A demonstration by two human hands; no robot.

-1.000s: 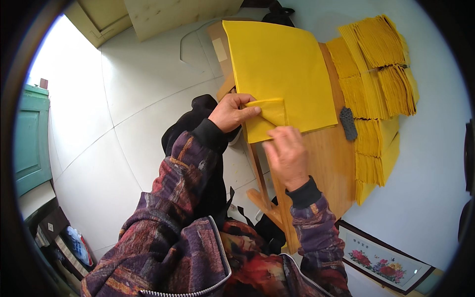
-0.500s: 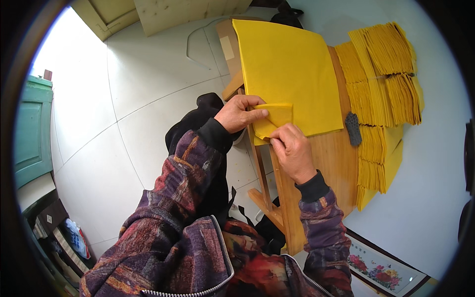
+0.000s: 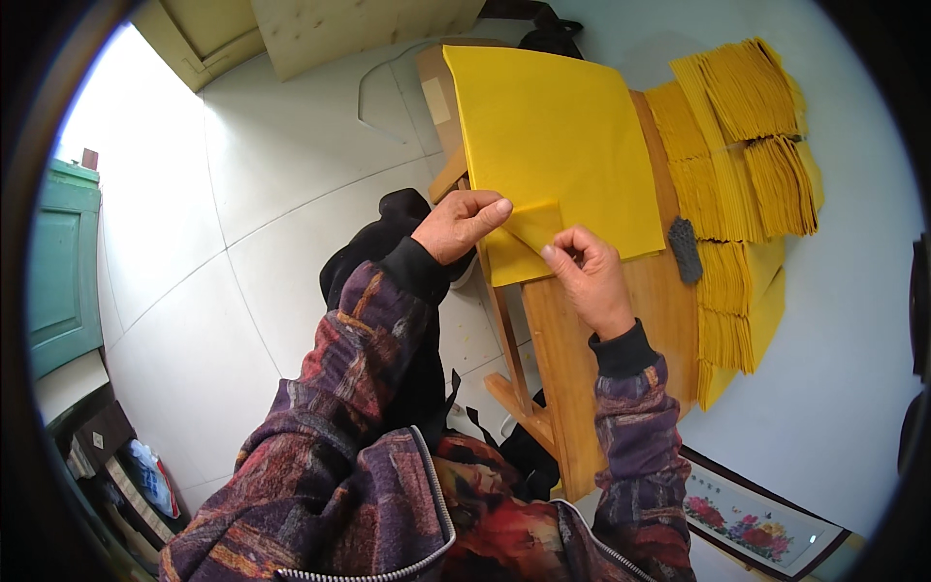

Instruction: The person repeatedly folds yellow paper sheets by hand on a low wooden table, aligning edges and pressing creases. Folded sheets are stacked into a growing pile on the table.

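Observation:
A stack of large yellow sheets (image 3: 558,116) lies on a wooden table (image 3: 572,359); paper or cloth, I cannot tell. At the near left corner, a small yellow flap (image 3: 539,215) stands folded up over the top sheet. My left hand (image 3: 460,225) is closed at the left edge, its thumb and bent fingers on the yellow sheet beside the flap. With thumb and forefinger together, my right hand (image 3: 594,283) pinches the flap's near right corner. The fingertips under the left thumb are hidden.
Bundles of folded yellow sheets (image 3: 752,92) are piled along the table's right side. A dark grey textured object (image 3: 685,250) lies between them and the stack. Something black (image 3: 378,233) hangs left of the table. A framed flower picture (image 3: 752,524) is at lower right.
My right hand has moved a little right and up from the stack's near edge, drawing the flap's corner along. My left thumb has tipped upward. The view has shifted slightly.

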